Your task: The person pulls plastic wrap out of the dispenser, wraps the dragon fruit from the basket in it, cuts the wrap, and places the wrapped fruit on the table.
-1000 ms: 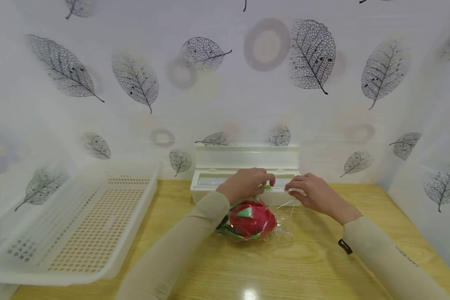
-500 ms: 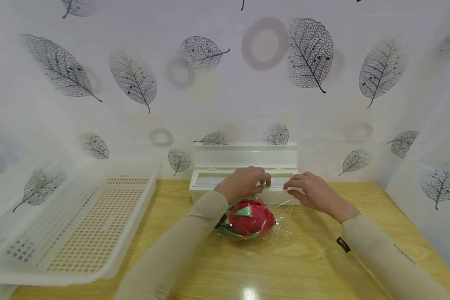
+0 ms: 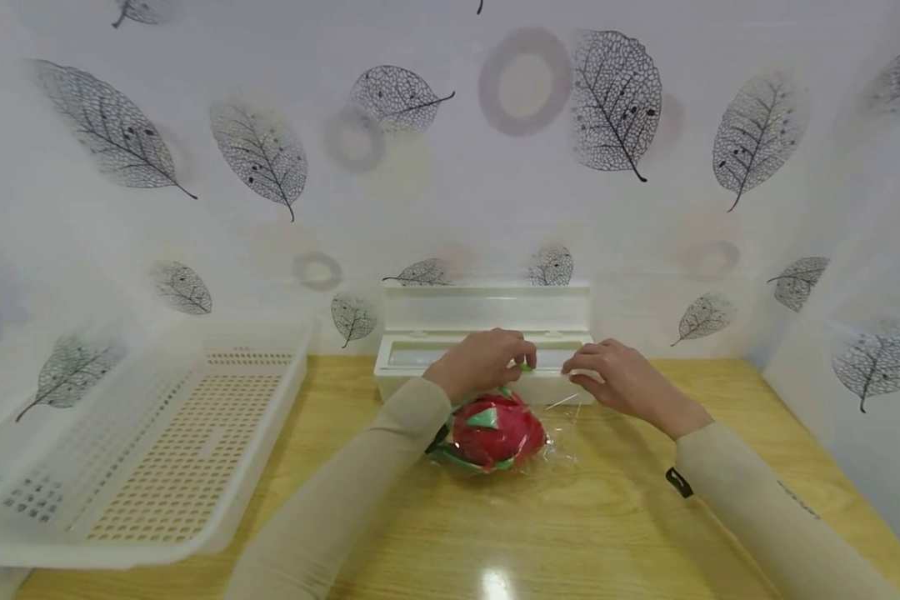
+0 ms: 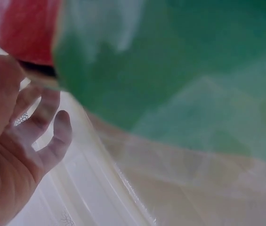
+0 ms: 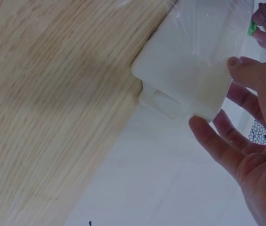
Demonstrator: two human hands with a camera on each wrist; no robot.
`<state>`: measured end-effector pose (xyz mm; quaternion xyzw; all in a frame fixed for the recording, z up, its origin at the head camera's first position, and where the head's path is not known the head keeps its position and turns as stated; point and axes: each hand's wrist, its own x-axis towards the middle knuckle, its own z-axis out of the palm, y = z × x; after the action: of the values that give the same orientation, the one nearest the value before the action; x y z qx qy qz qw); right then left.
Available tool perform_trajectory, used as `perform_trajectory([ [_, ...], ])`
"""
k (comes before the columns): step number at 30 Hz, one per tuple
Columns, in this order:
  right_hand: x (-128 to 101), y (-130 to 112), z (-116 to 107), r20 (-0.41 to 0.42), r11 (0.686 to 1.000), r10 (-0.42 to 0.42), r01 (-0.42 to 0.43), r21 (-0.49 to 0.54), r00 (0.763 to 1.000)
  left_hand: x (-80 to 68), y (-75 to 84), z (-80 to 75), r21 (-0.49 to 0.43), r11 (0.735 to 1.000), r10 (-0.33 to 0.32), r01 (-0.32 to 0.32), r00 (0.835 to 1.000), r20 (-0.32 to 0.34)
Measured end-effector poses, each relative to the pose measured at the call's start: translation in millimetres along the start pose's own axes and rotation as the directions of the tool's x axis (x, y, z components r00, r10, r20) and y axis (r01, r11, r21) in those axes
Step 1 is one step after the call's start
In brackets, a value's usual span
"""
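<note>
A white cling film dispenser [image 3: 487, 390] stands at the back of the table, its lid raised. Between the fingers of my left hand [image 3: 480, 360] is a small green slide cutter [image 3: 527, 367], pinched at the dispenser's front edge. My right hand [image 3: 622, 379] holds the dispenser's right end, thumb at the front edge and fingers around the corner, as the right wrist view shows. Just in front lies a red dragon fruit [image 3: 498, 432] with green scales, loosely covered by clear cling film [image 3: 566, 433] that runs up to the dispenser. The fruit fills much of the left wrist view.
A white perforated plastic basket [image 3: 266, 450] occupies the left side of the wooden table [image 3: 570, 533]. Behind the dispenser rises a wall covering [image 3: 450, 200] printed with leaves, and it continues along both sides.
My left hand has shifted slightly left along the dispenser with the slide cutter. The right hand keeps its place on the dispenser's end. The head view has drifted a little.
</note>
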<state>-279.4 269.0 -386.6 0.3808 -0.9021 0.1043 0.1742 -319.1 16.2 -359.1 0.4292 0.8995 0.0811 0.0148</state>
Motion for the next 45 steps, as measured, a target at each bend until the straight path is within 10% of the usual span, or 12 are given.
perform_trajectory([
  [45,-1,1,4,-0.077,0.999,-0.048,0.046,-0.019,0.996,-10.9,-0.6,-3.2,-0.025,1.0,-0.006,0.005,1.0,-0.023],
])
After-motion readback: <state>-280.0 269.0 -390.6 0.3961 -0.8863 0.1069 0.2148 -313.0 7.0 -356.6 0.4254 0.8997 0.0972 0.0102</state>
